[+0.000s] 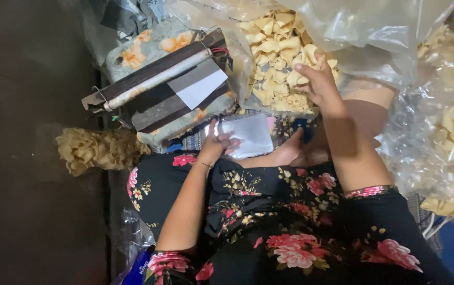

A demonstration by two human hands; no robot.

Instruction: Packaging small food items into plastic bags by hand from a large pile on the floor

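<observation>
Hands are working over a lap covered in black floral fabric [290,221]. Left hand [217,142] is pinching a small clear plastic bag [250,135], fingers closed on its left edge, bag lying flat just above the knees. Right hand [316,79] is reaching into a big clear sack of pale yellow chips [277,53], fingers curled loosely among the chips (cannot tell if any chip is actually gripped). Sack is sitting straight ahead, mouth gaping open toward the person. A filled bag of the same chips [98,150] is lying to the left on the dark floor [21,158]. Between it and the sack, a floral-patterned cushion [148,45] is carrying a dark wooden bar device with a pale tube along it [158,79] and a grey-white card [198,84]. More chips in crinkled clear plastic [448,137] are piling up on the right. Room is looking dim, with the floor bare and dark on the left side.
</observation>
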